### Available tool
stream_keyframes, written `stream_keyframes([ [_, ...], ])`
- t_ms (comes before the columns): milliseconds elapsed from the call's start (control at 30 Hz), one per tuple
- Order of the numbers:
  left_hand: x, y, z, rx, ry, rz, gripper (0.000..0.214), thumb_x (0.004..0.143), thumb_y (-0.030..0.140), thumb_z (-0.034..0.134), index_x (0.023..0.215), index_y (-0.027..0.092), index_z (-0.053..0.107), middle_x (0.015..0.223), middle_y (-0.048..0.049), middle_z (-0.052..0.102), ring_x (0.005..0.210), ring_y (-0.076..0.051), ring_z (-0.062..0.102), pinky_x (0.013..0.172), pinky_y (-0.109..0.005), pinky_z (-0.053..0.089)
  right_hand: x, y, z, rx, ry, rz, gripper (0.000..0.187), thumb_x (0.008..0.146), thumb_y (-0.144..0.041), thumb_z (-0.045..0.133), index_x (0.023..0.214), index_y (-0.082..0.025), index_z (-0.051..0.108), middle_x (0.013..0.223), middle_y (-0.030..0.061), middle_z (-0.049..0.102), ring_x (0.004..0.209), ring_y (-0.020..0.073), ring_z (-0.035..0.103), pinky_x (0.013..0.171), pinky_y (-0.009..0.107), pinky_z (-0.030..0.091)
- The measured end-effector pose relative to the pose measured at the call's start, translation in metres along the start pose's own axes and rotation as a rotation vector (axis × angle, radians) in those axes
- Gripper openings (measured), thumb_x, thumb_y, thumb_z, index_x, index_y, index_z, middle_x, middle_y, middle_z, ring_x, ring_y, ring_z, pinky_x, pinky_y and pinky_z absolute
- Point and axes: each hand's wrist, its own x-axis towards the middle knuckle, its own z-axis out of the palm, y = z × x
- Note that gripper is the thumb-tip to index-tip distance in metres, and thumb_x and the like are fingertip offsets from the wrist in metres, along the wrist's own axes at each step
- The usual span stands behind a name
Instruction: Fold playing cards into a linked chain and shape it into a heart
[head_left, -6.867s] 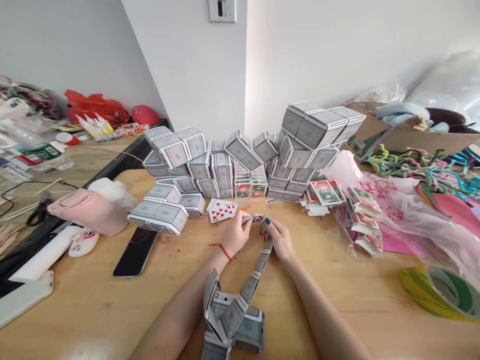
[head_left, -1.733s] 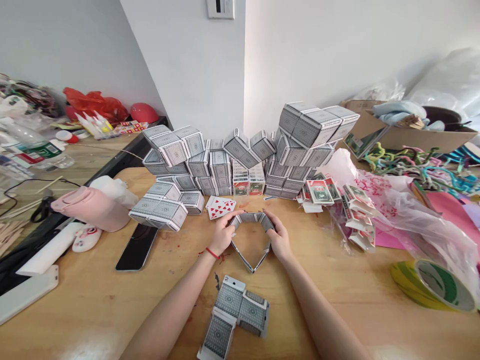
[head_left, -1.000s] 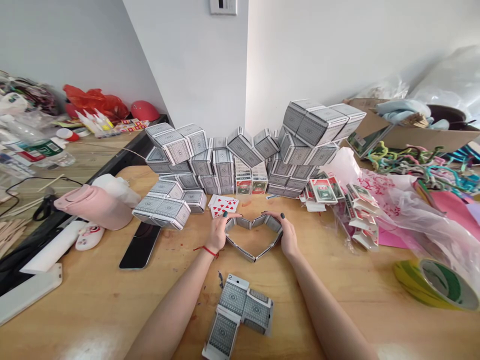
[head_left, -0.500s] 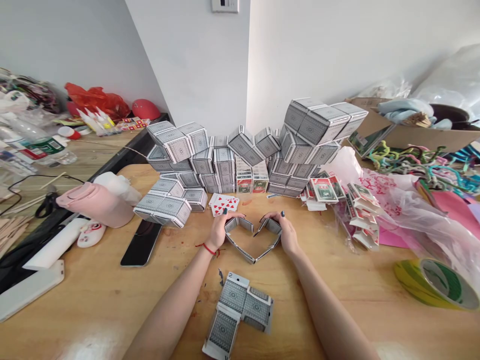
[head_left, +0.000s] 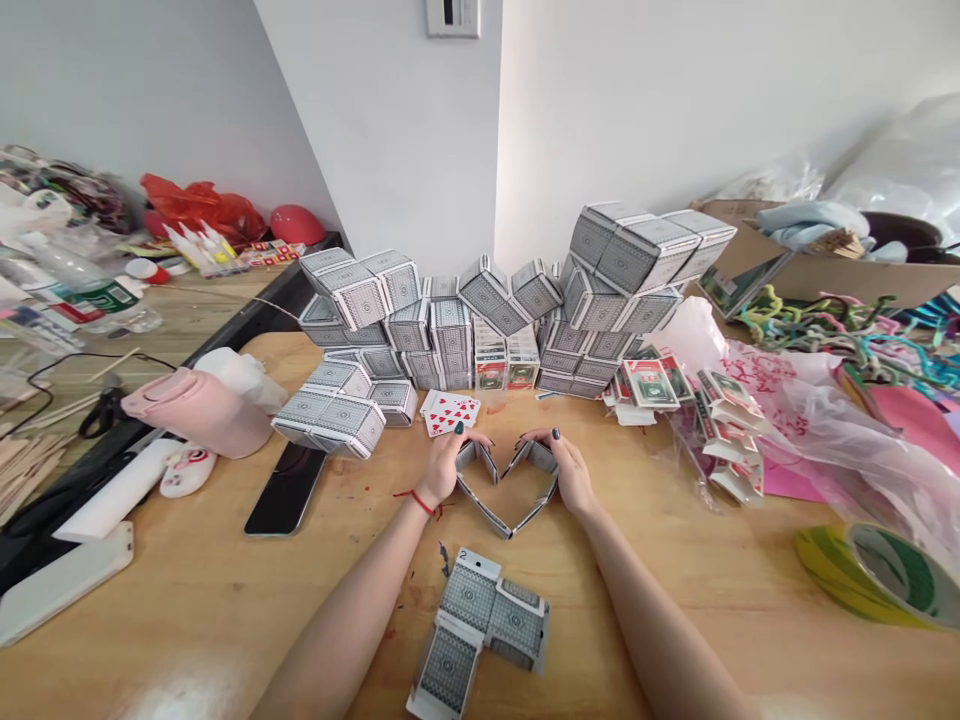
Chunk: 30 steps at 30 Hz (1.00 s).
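Observation:
A heart-shaped frame of folded playing cards [head_left: 484,507] stands on edge on the table. Curled round its left lobe is my left hand [head_left: 442,472], a red string at the wrist. My right hand [head_left: 576,480] cups the right lobe the same way, fingers bent over the top. Between the lobes, the inner card ends meet or nearly meet at the notch. Closer to me lies a flat piece of joined cards [head_left: 480,610], blue-grey backs up. Loose playing cards [head_left: 451,412], one with red hearts showing, lie just beyond my left hand.
Stacked card blocks [head_left: 450,340] line the back of the wooden table [head_left: 345,580]. At left are a phone [head_left: 285,490] and a pink bottle [head_left: 199,412]. Card boxes [head_left: 649,383], plastic bags [head_left: 817,400] and a tape roll [head_left: 862,575] occupy the right.
Both hands have pressed slightly inward on the heart frame. Its two inner ends, apart before, have come together at the notch. The view has shifted a little.

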Motion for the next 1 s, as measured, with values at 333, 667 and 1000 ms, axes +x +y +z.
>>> stream_keyframes([
  [333, 0.001, 0.003, -0.003, -0.003, -0.058, -0.031, 0.051, 0.085, 0.037, 0.022, 0.082, 0.013, 0.067, 0.090, -0.0073, 0.066, 0.088, -0.021, 0.058, 0.085, -0.033, 0.040, 0.025, 0.004, -0.017, 0.366, -0.146, 0.335, 0.042, 0.079, -0.050, 0.043, 0.101, -0.018, 0.058, 0.099, 0.0100, 0.064, 0.092, 0.0222, 0.060, 0.081, 0.040, 0.045],
  [667, 0.003, 0.002, -0.006, 0.019, -0.091, -0.019, 0.049, 0.085, 0.034, 0.022, 0.085, 0.014, 0.067, 0.088, -0.0060, 0.066, 0.089, -0.021, 0.057, 0.085, -0.033, 0.039, 0.099, 0.010, 0.041, -0.370, -0.454, 0.050, 0.034, 0.071, -0.033, 0.057, 0.099, -0.015, 0.062, 0.051, -0.0038, 0.056, 0.040, 0.0083, 0.046, 0.045, 0.021, 0.039],
  [1000, 0.005, 0.008, -0.002, 0.008, -0.087, -0.037, 0.050, 0.084, 0.036, 0.024, 0.077, 0.015, 0.068, 0.085, -0.0066, 0.067, 0.093, -0.022, 0.056, 0.086, -0.034, 0.039, 0.114, 0.008, 0.064, -0.888, -0.501, -0.149, 0.044, 0.060, -0.024, 0.066, 0.103, -0.015, 0.060, 0.073, 0.0060, 0.063, 0.064, 0.0193, 0.056, 0.058, 0.026, 0.039],
])
